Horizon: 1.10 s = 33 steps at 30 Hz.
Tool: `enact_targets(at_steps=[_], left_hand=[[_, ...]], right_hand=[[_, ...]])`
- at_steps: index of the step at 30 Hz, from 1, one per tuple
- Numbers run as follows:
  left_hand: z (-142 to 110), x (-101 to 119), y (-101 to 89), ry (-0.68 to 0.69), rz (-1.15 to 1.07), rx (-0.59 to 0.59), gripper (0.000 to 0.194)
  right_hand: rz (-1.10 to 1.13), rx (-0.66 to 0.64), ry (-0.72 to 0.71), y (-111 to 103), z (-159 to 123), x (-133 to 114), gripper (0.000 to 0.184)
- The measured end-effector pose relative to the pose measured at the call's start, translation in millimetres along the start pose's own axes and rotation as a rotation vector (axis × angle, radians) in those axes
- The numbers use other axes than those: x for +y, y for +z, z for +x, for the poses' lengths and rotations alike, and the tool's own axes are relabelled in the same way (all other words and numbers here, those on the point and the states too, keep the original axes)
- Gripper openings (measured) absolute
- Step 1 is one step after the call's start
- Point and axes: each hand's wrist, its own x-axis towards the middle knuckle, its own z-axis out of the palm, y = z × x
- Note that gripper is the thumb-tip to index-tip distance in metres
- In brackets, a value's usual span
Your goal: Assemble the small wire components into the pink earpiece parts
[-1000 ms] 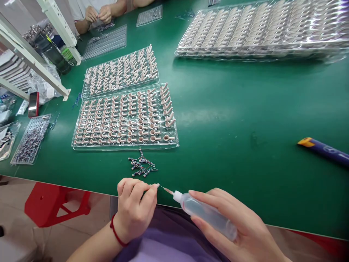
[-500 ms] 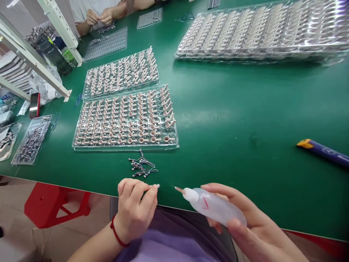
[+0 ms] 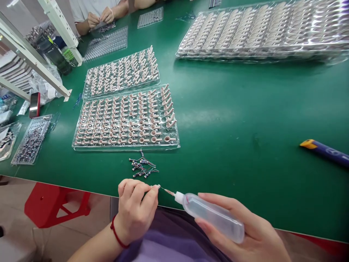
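As your left hand [image 3: 137, 209] pinches a tiny part [image 3: 159, 186] beside the needle [image 3: 169, 192] of the bottle [image 3: 214, 215] gripped by your right hand [image 3: 256, 233], wired pieces [image 3: 140, 167] lie beyond, before a filled tray [image 3: 125, 148] on the green table [image 3: 231, 163].

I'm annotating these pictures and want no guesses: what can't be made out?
In the head view:
Tiny whitish part: mostly hidden by the left hand.
Translucent white plastic bottle: needle tip too fine to tell whether it touches the part.
Long yellow-tipped dark-blue tool: end cut off by right edge.
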Motion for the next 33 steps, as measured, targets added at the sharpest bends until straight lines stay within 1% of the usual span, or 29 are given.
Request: enact_targets(at_steps=[4, 7, 11, 17, 22, 25, 29, 31, 33], left_hand=[[-1.0, -0.4, 0.5, -0.005, -0.014, -0.001, 0.019], [-1.0, -0.3, 0.9, 0.001, -0.013, 0.005, 0.018], [-0.3, -0.2, 1.2, 0.000, -0.010, 0.010, 0.018], [-0.9, -0.5, 1.9, -0.001, -0.013, 0.006, 0.019], [-0.3, -0.2, 0.7, 0.001, -0.011, 0.002, 0.018], [-0.2, -0.1, 0.9, -0.007, -0.010, 0.004, 0.019], [-1.3, -0.9, 2.1, -0.014, -0.021, 0.015, 0.019], [-2.2, -1.6, 0.9, -0.014, -0.040, 0.018, 0.020], [-3.4, -1.7, -2.9, -0.027, -0.078, 0.015, 0.021]], right_hand=[[-0.058, -0.094, -0.104, -5.8, 4.0, 5.1, 0.027], [-0.076, -0.103, -0.131, -7.7, 5.6, 4.8, 0.027], [-0.073, -0.112, -0.120, -6.3, 4.6, 3.7, 0.026], [-0.068, -0.094, -0.056, -5.6, 5.8, 2.1, 0.025], [-0.038, -0.095, -0.047, -6.2, 6.3, -0.7, 0.024], [0.012, -0.052, 0.027, -4.5, 2.4, -4.5, 0.027], [0.054, 0.053, 0.162, -6.7, 4.7, -7.7, 0.039], [0.068, 0.083, 0.149, -9.5, 13.4, -6.9, 0.038], [0.133, 0.096, 0.093, -11.6, 25.8, -4.6, 0.034]])
